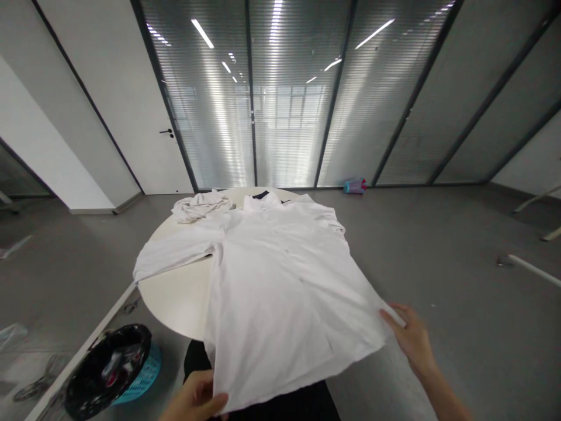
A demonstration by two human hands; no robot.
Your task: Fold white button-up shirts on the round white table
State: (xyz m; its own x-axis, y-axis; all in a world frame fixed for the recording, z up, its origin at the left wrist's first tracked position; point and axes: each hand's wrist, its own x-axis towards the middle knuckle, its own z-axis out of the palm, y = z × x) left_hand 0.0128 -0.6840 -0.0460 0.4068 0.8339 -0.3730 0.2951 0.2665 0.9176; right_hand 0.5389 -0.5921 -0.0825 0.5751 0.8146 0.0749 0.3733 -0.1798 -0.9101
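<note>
A white long-sleeved shirt (284, 280) lies front side up over a round table (179, 298), its collar at the far side and its hem hanging toward me past the near edge. One sleeve stretches out to the left across the tabletop. My left hand (195, 397) pinches the lower left corner of the hem. At the right, my right hand (409, 336) grips the other hem corner between thumb and fingers, so the lower part of the shirt is spread between both hands. A crumpled off-white cloth (201, 206) sits at the table's far left.
A blue basket (142, 377) lined with a black bag and holding rubbish stands on the floor at the lower left. Another small blue and pink basket (355, 186) lies by the glass partition (284, 117). White furniture legs (534, 269) show at the right.
</note>
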